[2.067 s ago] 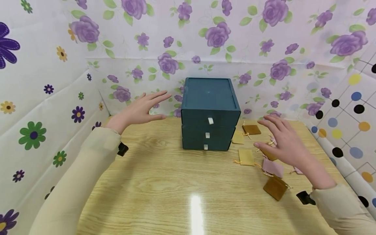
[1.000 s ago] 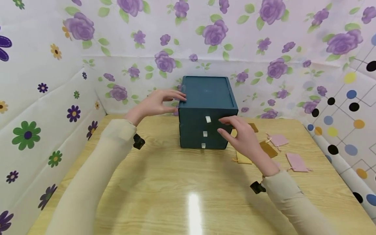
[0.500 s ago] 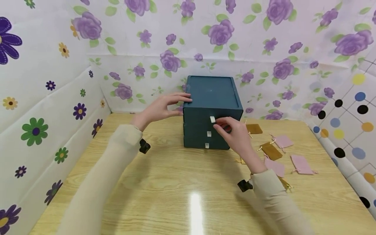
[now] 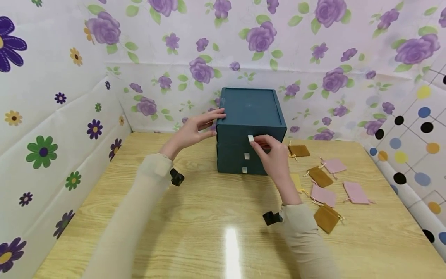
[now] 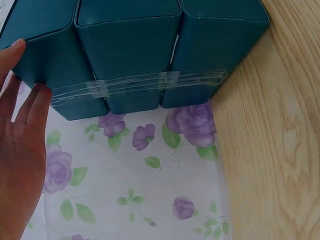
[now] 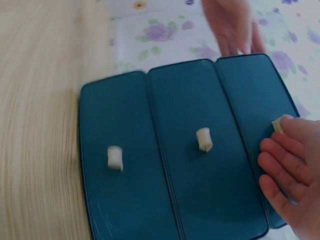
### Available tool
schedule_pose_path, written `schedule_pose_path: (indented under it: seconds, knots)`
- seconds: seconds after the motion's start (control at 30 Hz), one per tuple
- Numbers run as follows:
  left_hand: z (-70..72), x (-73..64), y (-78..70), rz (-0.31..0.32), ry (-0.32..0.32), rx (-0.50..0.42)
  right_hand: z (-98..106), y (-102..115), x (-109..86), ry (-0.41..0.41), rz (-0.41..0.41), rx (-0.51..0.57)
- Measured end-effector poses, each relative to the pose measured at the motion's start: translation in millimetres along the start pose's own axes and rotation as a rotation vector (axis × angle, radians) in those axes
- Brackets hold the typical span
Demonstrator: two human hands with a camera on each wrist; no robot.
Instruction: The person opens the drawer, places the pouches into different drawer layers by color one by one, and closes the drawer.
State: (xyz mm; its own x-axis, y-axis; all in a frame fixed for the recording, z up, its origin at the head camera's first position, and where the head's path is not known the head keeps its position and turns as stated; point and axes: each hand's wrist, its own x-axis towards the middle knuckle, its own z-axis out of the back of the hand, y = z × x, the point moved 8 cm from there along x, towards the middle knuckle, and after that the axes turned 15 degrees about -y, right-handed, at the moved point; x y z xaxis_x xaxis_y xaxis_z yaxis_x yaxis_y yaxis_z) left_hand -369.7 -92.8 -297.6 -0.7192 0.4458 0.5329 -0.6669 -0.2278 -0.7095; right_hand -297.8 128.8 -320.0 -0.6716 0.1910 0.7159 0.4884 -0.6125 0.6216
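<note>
A dark teal cabinet of three stacked drawers (image 4: 249,106) stands on the wooden table, each drawer front bearing a small white pull tab. My right hand (image 4: 275,159) pinches the top drawer's pull tab (image 4: 250,138) between thumb and fingers; the right wrist view shows the thumb on that tab (image 6: 276,125). All drawers look closed. At the cabinet's upper left edge, my left hand (image 4: 191,132) rests its fairly straight fingertips on the top, with the thumb by the side. Clear tape (image 5: 135,84) runs across the cabinet's side in the left wrist view.
Right of the cabinet lie several small drawstring pouches: brown ones such as the nearest pouch (image 4: 326,219), pink ones such as the rightmost pouch (image 4: 356,192), and a yellow pouch (image 4: 295,181) partly behind my right hand. Flowered cloth (image 4: 167,93) backs the table (image 4: 195,217).
My right hand has come left from above the pouches to the top drawer's tab and now pinches it. My left hand has moved right onto the cabinet's top edge. The drawers look unmoved.
</note>
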Motion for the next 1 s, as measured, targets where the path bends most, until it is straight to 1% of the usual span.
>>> schedule_pose_path:
  seconds: [0.1,0.2,0.4,0.6,0.83,0.93,1.0]
  knots:
    - [0.7,-0.1,0.8,-0.001,-0.009,-0.008,-2,-2,-1.1,-0.026,-0.059,0.022]
    - [0.3,-0.3,0.6,0.002,-0.011,-0.01,-3,-3,-3.7,-0.05,-0.093,0.041]
    - [2.3,-2.2,1.4,0.002,-0.019,-0.017,-3,-1,-10.3,-0.094,-0.119,0.049]
    - [3.2,-1.3,-0.9,0.007,-0.003,-0.005,2,5,-13.8,-0.126,-0.106,0.039]
    - [3.7,0.9,-3.0,0.012,0.012,0.007,12,11,-21.7,-0.104,-0.076,0.024]
    - [3.1,1.7,-3.4,0.014,0.011,0.012,19,16,-26.4,-0.104,-0.046,0.03]
    - [2.7,2.4,-3.9,0.017,0.007,0.014,24,21,-29.1,-0.107,-0.006,0.018]
